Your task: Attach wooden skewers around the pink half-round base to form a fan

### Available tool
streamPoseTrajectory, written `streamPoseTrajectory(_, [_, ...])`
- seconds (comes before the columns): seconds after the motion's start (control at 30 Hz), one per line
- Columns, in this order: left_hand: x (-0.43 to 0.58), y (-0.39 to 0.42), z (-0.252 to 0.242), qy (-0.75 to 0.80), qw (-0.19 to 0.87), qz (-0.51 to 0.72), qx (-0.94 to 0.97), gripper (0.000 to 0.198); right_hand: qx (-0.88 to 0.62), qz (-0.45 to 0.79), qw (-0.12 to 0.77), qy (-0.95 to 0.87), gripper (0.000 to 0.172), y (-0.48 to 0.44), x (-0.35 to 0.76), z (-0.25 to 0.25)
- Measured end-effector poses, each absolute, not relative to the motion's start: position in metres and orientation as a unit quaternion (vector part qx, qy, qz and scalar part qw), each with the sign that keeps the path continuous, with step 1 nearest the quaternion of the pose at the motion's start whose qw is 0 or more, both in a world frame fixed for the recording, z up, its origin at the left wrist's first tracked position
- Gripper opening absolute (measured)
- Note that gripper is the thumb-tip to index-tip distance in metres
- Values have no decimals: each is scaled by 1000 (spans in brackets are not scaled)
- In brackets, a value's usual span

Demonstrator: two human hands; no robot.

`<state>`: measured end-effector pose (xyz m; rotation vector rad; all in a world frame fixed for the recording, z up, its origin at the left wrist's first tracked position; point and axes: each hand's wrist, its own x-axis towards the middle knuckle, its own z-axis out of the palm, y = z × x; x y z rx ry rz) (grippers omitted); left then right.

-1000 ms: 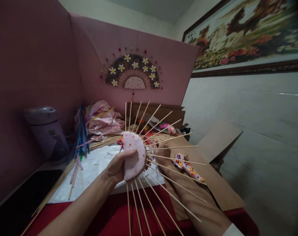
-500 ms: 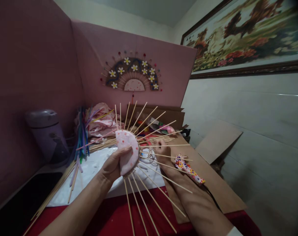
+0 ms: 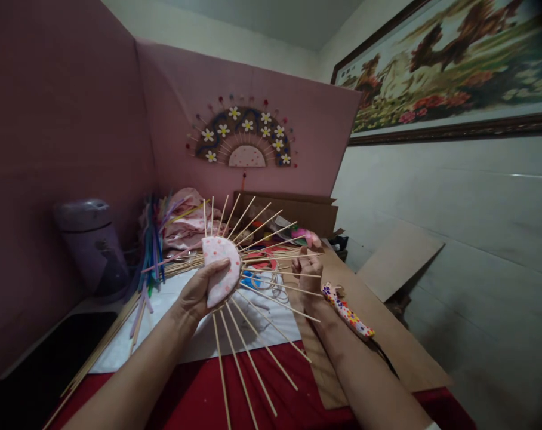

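Spoked fan (image 3: 230, 276) shifted left; purple canister (image 3: 91, 248), contents hidden

A red-dotted pink half-disc (image 3: 226, 278) — straight edge left — bristles with thin sticks (image 3: 221, 371).

Craft corner: decorated wall fan (image 3: 248, 126), loose sticks (image 3: 97, 347), framed picture (image 3: 450, 77).
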<state>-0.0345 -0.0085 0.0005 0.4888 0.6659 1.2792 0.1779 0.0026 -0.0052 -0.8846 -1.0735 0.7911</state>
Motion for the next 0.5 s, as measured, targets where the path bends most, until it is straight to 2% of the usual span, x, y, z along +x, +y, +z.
streamPoseTrajectory(0.07, [-36,-8,1,308,725,574,222,14,-344,426,715,-435,29,26,178,-12])
streamPoseTrajectory(0.2, [-38,-6,1,326,718,577,214,15,-254,563,695,-368,38,41,187,-18])
streamPoseTrajectory(0.5, [-37,-5,1,362,722,548,219,11,-231,551,717,-359,34,37,195,-11])
